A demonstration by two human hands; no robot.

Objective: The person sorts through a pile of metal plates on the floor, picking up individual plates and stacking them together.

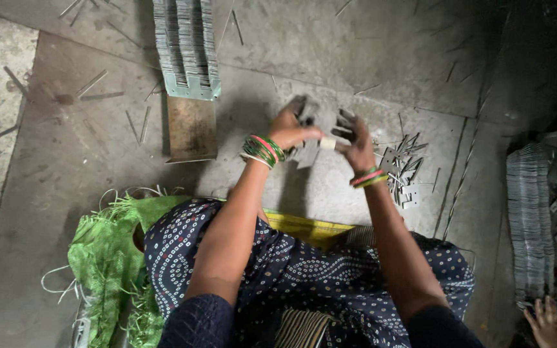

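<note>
- Head view shows no proper container; a long row of stacked metal plates lies on the floor, its end over a wooden board.
- Left hand is closed around a bunch of small metal plates.
- Right hand grips more of them, with a loose pile of plates just beside it.
- Another person's hand touches a second stacked row at right.

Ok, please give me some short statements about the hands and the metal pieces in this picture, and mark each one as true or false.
1. Both hands hold small flat metal pieces. True: the left hand and right hand grip them together.
2. The person wears no bangles. False: bangles ring both wrists.
3. A loose pile of metal pieces lies beside the right hand. True.
4. The long row of stacked plates stands on a table. False: it is on the floor.
</note>
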